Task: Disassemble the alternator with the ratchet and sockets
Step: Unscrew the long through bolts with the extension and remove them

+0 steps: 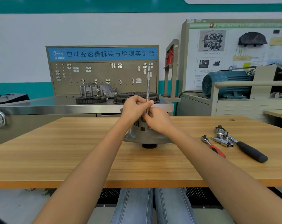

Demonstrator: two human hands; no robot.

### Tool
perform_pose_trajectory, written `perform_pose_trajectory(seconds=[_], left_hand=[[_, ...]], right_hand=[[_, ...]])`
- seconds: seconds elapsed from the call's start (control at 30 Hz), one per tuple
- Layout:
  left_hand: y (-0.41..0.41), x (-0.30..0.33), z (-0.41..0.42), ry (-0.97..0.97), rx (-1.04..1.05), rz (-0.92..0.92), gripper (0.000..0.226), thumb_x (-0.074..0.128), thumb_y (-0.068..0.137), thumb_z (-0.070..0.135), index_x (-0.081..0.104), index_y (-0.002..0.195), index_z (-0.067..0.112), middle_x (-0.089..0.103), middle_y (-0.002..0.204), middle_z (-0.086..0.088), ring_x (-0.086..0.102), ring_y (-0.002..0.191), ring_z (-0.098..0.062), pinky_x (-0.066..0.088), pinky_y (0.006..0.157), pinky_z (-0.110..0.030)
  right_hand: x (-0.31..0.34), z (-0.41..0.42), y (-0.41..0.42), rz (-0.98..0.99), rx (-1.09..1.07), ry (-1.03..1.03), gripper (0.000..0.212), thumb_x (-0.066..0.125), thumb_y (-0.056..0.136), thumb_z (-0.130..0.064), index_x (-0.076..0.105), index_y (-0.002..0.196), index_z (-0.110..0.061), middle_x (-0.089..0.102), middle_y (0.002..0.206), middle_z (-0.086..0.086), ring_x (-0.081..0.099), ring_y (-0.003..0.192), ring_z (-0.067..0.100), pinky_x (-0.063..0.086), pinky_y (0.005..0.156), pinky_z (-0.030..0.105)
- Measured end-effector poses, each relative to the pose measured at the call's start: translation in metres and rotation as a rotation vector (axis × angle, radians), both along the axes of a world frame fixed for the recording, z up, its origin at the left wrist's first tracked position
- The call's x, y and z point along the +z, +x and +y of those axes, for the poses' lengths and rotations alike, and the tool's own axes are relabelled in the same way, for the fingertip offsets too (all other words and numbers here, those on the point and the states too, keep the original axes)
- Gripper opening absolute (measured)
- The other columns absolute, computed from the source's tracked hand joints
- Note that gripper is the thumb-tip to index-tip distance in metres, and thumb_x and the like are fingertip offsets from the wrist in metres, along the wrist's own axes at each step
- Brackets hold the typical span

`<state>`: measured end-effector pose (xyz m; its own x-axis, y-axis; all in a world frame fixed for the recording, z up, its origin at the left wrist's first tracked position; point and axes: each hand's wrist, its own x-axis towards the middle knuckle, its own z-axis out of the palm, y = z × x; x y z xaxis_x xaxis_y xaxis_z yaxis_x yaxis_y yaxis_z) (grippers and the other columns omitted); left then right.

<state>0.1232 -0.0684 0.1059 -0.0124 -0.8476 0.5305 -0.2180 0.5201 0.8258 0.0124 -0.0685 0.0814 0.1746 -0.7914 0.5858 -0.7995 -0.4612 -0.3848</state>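
A grey alternator (139, 136) stands pulley-down on the wooden table (72, 151), its top hidden behind both hands. A long chrome extension bar (148, 84) rises straight up from its top. My left hand (134, 108) grips the bar's lower part, thumb across it. Just below and to the right, my right hand (158, 121) has its fingers curled round the bar's bottom end at the alternator; what they pinch there is hidden.
To the right on the table lie a small red-handled ratchet (213, 147), a black-handled ratchet (244, 147) and a few loose chrome sockets (221, 138). Behind the table a steel bench (56, 104) carries a ring gear, a clutch cover and a pegboard.
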Motion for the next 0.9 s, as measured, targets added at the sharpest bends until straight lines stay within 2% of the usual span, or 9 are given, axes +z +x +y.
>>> perform_pose_trajectory(seconds=[0.17,0.23,0.3,0.43,0.53,0.67,0.77,0.83,0.9], left_hand=[[0.003,0.0,0.003,-0.012,-0.075,-0.064,0.008,0.062,0.091,0.021,0.067,0.097,0.018,0.067,0.093,0.007,0.06,0.087,-0.005,0.044,0.069,-0.017],[0.005,-0.001,0.004,-0.027,-0.082,-0.071,0.009,0.062,0.092,0.019,0.07,0.089,0.016,0.068,0.09,0.004,0.06,0.08,-0.003,0.045,0.07,-0.019],[0.006,-0.001,0.004,-0.024,-0.063,-0.052,0.01,0.066,0.089,0.02,0.068,0.081,0.015,0.064,0.078,0.002,0.056,0.067,-0.002,0.043,0.064,-0.018],[0.001,0.002,0.004,0.008,-0.005,-0.018,0.024,0.076,0.081,0.02,0.055,0.069,0.019,0.055,0.064,0.006,0.053,0.063,-0.006,0.041,0.059,-0.02],[-0.006,0.003,0.004,0.003,0.045,-0.045,0.026,0.077,0.08,0.024,0.053,0.07,0.019,0.055,0.067,0.005,0.053,0.067,-0.007,0.041,0.059,-0.021],[-0.002,0.0,0.004,-0.034,-0.007,-0.062,0.017,0.066,0.089,0.028,0.064,0.076,0.017,0.063,0.075,0.004,0.058,0.074,-0.004,0.043,0.066,-0.021],[0.001,-0.002,0.005,-0.029,-0.055,-0.053,0.024,0.06,0.093,0.025,0.071,0.082,0.007,0.067,0.083,-0.001,0.059,0.072,0.001,0.045,0.065,-0.016],[0.002,-0.003,0.006,-0.034,-0.05,-0.045,0.024,0.061,0.092,0.023,0.071,0.08,0.005,0.066,0.077,0.0,0.058,0.065,0.005,0.044,0.061,-0.013],[0.001,-0.003,0.006,-0.035,-0.037,-0.033,0.018,0.065,0.09,0.021,0.067,0.074,0.012,0.063,0.071,0.004,0.059,0.07,-0.001,0.044,0.067,-0.017]], right_hand=[[0.002,0.0,0.001,0.033,-0.007,0.006,0.028,0.046,0.096,-0.023,0.046,0.068,-0.023,0.05,0.06,-0.002,0.049,0.055,0.013,0.038,0.05,0.026],[0.002,0.0,0.002,0.038,-0.012,0.002,0.027,0.047,0.096,-0.024,0.046,0.069,-0.023,0.05,0.06,-0.002,0.048,0.053,0.011,0.036,0.049,0.025],[0.001,0.0,0.002,0.031,-0.017,-0.004,0.026,0.047,0.096,-0.025,0.047,0.07,-0.023,0.05,0.059,-0.003,0.047,0.053,0.01,0.035,0.048,0.024],[-0.001,0.001,0.003,0.0,-0.01,-0.029,0.03,0.046,0.096,-0.028,0.045,0.067,-0.027,0.05,0.059,-0.004,0.049,0.055,0.01,0.04,0.049,0.027],[-0.002,0.002,0.003,-0.016,-0.011,-0.052,0.034,0.043,0.097,-0.028,0.042,0.064,-0.027,0.049,0.056,-0.004,0.048,0.052,0.011,0.035,0.046,0.027],[-0.001,0.002,0.002,-0.004,-0.019,-0.021,0.034,0.042,0.098,-0.027,0.043,0.063,-0.023,0.048,0.055,-0.002,0.046,0.05,0.013,0.032,0.046,0.027],[0.0,0.002,0.005,-0.015,-0.04,-0.017,0.034,0.042,0.097,-0.027,0.042,0.063,-0.023,0.047,0.056,-0.004,0.045,0.051,0.01,0.03,0.046,0.026],[0.0,0.003,0.006,-0.017,-0.05,-0.02,0.034,0.042,0.097,-0.027,0.042,0.064,-0.023,0.047,0.056,-0.004,0.045,0.051,0.01,0.031,0.046,0.026],[0.0,0.004,0.006,-0.025,-0.046,-0.017,0.033,0.042,0.096,-0.028,0.043,0.064,-0.022,0.048,0.056,-0.003,0.047,0.052,0.013,0.035,0.047,0.028]])
